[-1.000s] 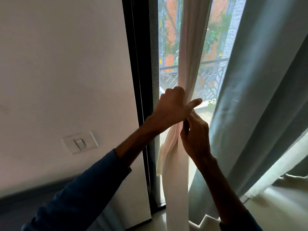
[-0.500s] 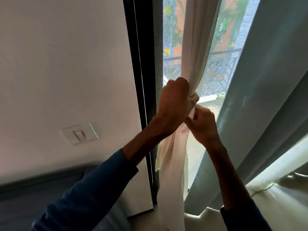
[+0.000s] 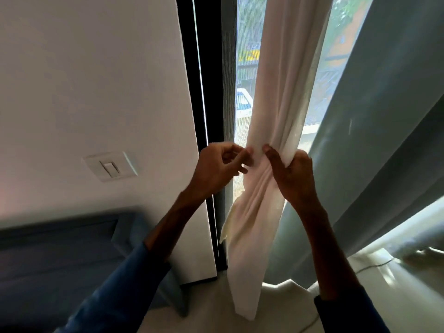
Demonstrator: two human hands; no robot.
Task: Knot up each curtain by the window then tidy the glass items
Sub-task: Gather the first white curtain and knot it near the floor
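Cream fabric curtain (image 3: 283, 92), centre frame, looks soft, light; my right hand (image 3: 295, 174) grips the gather, left hand (image 3: 221, 169) curled alongside, hold unclear.

the gathered curtain (image 3: 276, 104) hangs down the middle, in front of the window pane (image 3: 242, 68). the window frame (image 3: 207, 92) stands at its nine o'clock. further that way lies the wall (image 3: 96, 68), with a switch plate (image 3: 110, 166) on it. the wide curtain (image 3: 384, 116) hangs at three o'clock of the gathered one, just beside it. the left hand (image 3: 216, 170) meets the gathered curtain's edge from nine o'clock. the right hand (image 3: 294, 175) wraps it from three o'clock, thumb in front. the two hands are level and near each other. a low piece of furniture (image 3: 48, 260) sits against the wall at seven o'clock of the hands. the floor (image 3: 211, 304) lies at six o'clock, below the gathered curtain's free end.
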